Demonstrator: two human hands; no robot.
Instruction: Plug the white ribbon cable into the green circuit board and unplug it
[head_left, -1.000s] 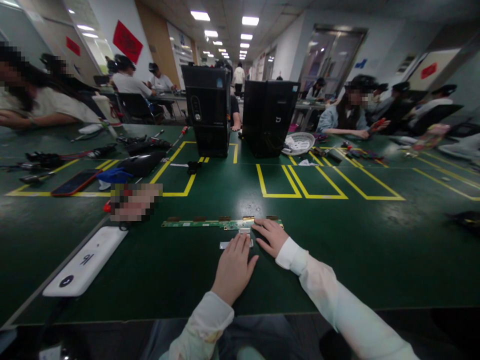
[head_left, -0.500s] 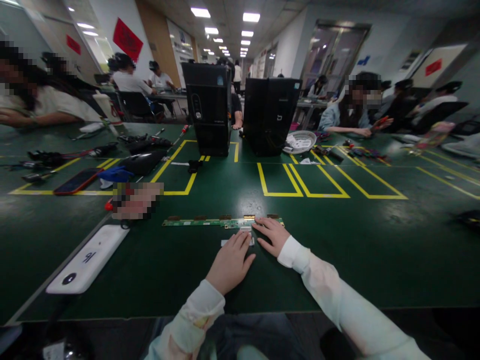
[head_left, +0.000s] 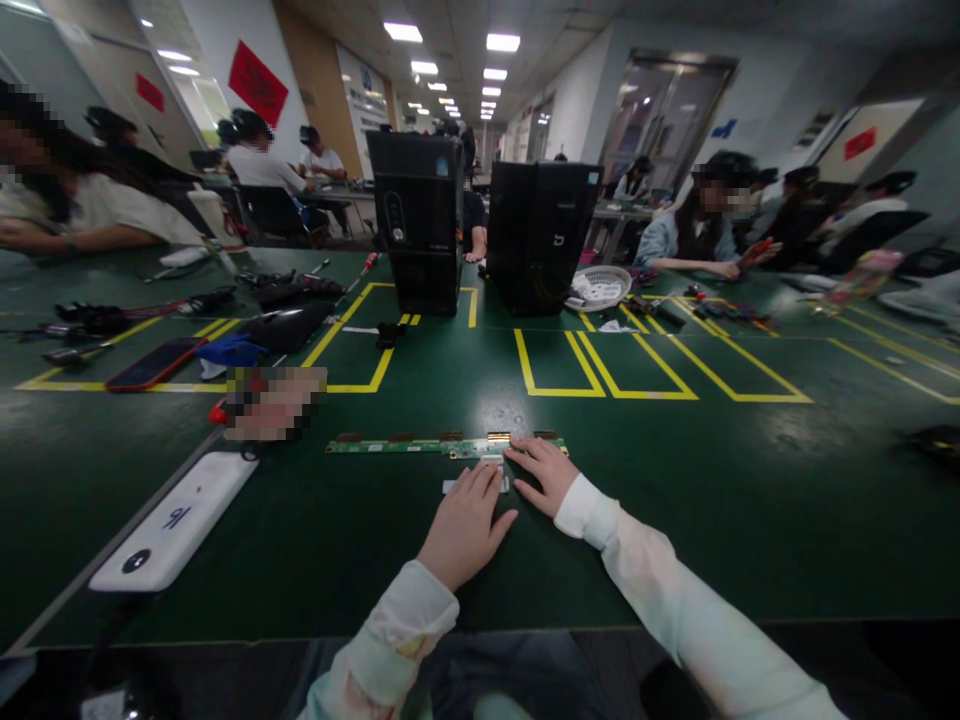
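Note:
A long, narrow green circuit board point(head_left: 390, 448) lies crosswise on the table in front of me, with brownish-gold tabs along its far edge. My right hand point(head_left: 549, 473) rests at the board's right part, fingers stretched and spread, the fingertips touching it. Below the board's middle, my left hand point(head_left: 466, 520) lies palm down with its fingers extended and thumb apart. Its fingertips are on a small white flat piece point(head_left: 450, 487) and close to a white strip point(head_left: 492, 459) at the board's near edge. The left fingers hide most of the white piece.
Two black computer towers point(head_left: 416, 225) point(head_left: 544, 235) stand ahead. On the left lie a white power bank-like device point(head_left: 174, 520), a phone point(head_left: 154, 363), a blue cloth-like item point(head_left: 231, 349) and cables. A white basket point(head_left: 600, 287) sits beyond. Co-workers sit at both sides.
My left hand has shifted very slightly to the right, its thumb a little farther out. The right hand and the circuit board stay in place.

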